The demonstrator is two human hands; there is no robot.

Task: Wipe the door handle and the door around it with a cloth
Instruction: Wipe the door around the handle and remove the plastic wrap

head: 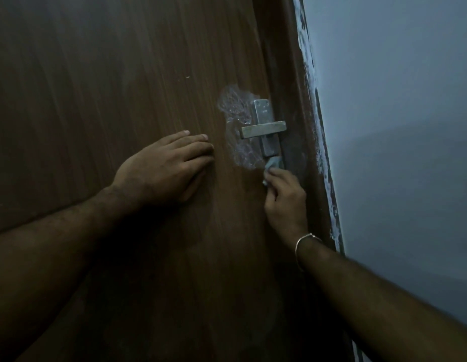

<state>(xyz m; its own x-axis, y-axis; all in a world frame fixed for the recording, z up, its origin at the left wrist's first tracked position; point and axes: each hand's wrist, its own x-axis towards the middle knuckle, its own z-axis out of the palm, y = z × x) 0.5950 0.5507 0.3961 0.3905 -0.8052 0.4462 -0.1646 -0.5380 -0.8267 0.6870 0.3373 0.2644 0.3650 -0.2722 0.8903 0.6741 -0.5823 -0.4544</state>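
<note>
A dark brown wooden door (122,87) fills most of the view. Its metal lever handle (263,129) sits on a tall metal backplate (265,113) near the door's right edge. White soapy foam (235,105) covers the wood left of the plate, from above the lever down below it. My right hand (284,197) is closed on a small pale blue cloth (274,163), pressed against the door just under the backplate. My left hand (167,168) lies flat on the door, fingers spread, left of the handle and apart from it.
The brown door frame (302,100) runs along the door's right edge, with white paint smears down its outer side. A pale blue-grey wall (396,126) stands to the right. A metal bangle (305,246) circles my right wrist.
</note>
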